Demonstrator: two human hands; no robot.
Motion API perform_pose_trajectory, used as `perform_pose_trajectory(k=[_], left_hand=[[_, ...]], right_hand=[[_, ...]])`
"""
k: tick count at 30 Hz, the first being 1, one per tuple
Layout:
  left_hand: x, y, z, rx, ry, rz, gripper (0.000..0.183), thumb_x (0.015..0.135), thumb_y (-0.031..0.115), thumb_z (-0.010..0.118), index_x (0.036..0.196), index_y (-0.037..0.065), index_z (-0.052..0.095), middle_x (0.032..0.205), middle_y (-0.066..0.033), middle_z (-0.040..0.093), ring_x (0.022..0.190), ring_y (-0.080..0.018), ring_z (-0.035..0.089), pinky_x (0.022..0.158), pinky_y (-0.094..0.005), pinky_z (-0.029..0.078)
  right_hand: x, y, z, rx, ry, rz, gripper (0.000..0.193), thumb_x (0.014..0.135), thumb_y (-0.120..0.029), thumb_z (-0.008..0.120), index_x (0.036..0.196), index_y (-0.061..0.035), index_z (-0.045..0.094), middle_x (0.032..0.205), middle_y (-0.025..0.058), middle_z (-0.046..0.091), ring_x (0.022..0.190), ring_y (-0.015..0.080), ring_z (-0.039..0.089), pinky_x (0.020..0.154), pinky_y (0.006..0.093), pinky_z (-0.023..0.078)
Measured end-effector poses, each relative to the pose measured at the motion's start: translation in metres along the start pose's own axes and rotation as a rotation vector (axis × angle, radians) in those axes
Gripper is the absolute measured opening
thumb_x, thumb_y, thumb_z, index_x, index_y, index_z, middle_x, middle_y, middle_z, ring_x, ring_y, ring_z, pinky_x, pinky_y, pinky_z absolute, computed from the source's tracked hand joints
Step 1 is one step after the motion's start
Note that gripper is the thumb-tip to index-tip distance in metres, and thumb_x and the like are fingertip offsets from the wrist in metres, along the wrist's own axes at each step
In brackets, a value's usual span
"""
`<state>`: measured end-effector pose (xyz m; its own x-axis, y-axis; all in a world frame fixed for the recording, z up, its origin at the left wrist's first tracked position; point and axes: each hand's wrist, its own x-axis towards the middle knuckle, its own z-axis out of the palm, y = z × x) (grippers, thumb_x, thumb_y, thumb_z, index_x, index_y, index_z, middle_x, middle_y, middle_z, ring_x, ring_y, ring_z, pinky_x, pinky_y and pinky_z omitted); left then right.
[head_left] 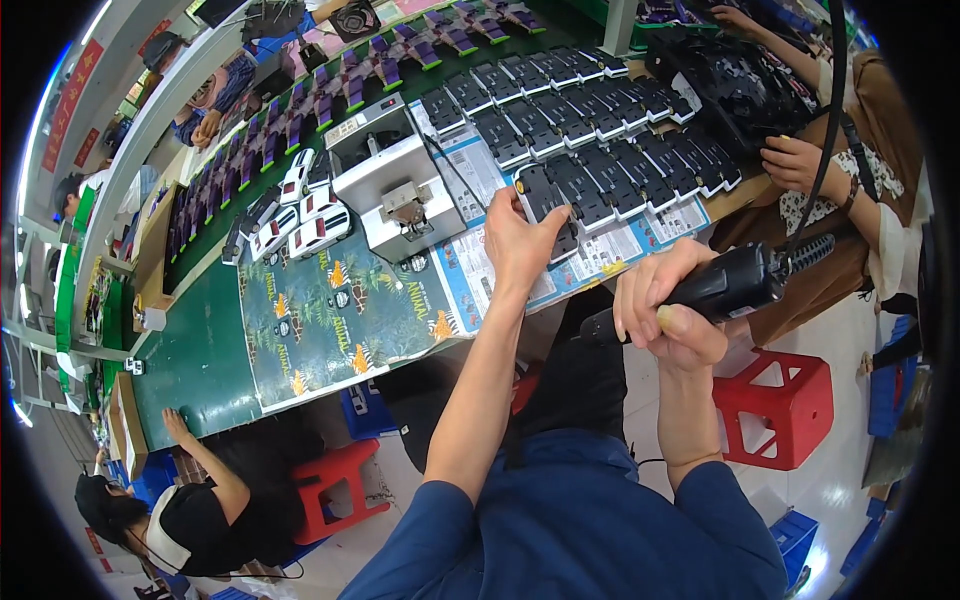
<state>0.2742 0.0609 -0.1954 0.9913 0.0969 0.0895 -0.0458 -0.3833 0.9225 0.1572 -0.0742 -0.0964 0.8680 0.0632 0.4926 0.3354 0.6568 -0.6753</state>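
Note:
Rows of upside-down toy cars with black undersides and white bodies lie on the bench. My left hand (520, 245) grips the toy car (541, 192) at the near left corner of these rows, thumb on one side and fingers on the other. My right hand (668, 305) is wrapped round a black electric screwdriver (728, 284), held off the bench's front edge with its tip pointing left. A cord runs upward near the tool's right end.
A metal bench machine (395, 190) stands left of the rows. Beside it, white toy cars (322, 222) sit upright in a cluster. Purple-and-green parts (322, 100) line the far side. Co-workers are at both sides; one's hand (795, 165) is near a black pile (735, 90). A red stool (775, 408) stands right.

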Motion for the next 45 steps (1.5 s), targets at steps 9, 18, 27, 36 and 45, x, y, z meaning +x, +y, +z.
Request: perform_pose_trajectory(k=[9, 18, 27, 36, 45], left_hand=[[-0.073, -0.047, -0.098, -0.945, 0.072, -0.152, 0.033, 0.09, 0.004, 0.065, 0.121, 0.002, 0.053, 0.11, -0.0108, 0.066, 0.095, -0.0198, 0.068, 0.086, -0.0361, 0.057], [-0.074, -0.081, -0.145, -0.952, 0.06, -0.139, 0.022, 0.097, 0.016, 0.062, 0.112, 0.003, 0.054, 0.094, -0.0098, 0.067, 0.075, -0.0168, 0.069, 0.066, -0.0319, 0.061], [-0.071, -0.078, -0.15, -1.039, -0.003, -0.193, 0.021, 0.095, 0.013, 0.065, 0.112, 0.002, 0.058, 0.094, -0.0091, 0.068, 0.074, -0.0145, 0.068, 0.065, -0.0288, 0.058], [-0.073, -0.082, -0.144, -0.929, -0.018, -0.219, 0.019, 0.093, 0.005, 0.062, 0.111, 0.0, 0.061, 0.095, -0.0103, 0.07, 0.077, -0.0158, 0.07, 0.067, -0.0292, 0.059], [-0.075, -0.071, -0.148, -0.941, -0.016, -0.23, 0.018, 0.091, 0.004, 0.065, 0.109, -0.001, 0.063, 0.094, -0.0116, 0.071, 0.075, -0.016, 0.07, 0.068, -0.0285, 0.058]], right_hand=[[0.047, 0.018, 0.015, -0.07, -0.045, -0.26, 0.013, 0.092, -0.016, 0.054, 0.092, -0.0037, 0.049, 0.064, 0.0047, 0.048, 0.051, 0.015, 0.047, 0.054, 0.0313, 0.044], [0.125, 0.126, 0.088, -0.189, 0.003, -0.259, 0.012, 0.086, -0.001, 0.069, 0.09, 0.0009, 0.058, 0.061, 0.0063, 0.059, 0.052, 0.0148, 0.059, 0.056, 0.0291, 0.051], [0.135, 0.162, 0.108, -0.519, -0.021, -0.201, 0.015, 0.082, -0.004, 0.075, 0.077, -0.0013, 0.061, 0.058, 0.0028, 0.059, 0.045, 0.01, 0.056, 0.046, 0.0238, 0.045], [0.133, 0.145, 0.107, -0.431, 0.011, 0.034, 0.018, 0.082, -0.01, 0.075, 0.072, -0.0022, 0.062, 0.053, 0.0016, 0.055, 0.043, 0.0091, 0.051, 0.047, 0.0248, 0.043], [0.086, 0.135, 0.109, -0.285, -0.082, -0.077, 0.009, 0.091, -0.01, 0.057, 0.088, -0.0042, 0.051, 0.062, 0.0053, 0.048, 0.051, 0.0155, 0.049, 0.056, 0.0321, 0.046]])
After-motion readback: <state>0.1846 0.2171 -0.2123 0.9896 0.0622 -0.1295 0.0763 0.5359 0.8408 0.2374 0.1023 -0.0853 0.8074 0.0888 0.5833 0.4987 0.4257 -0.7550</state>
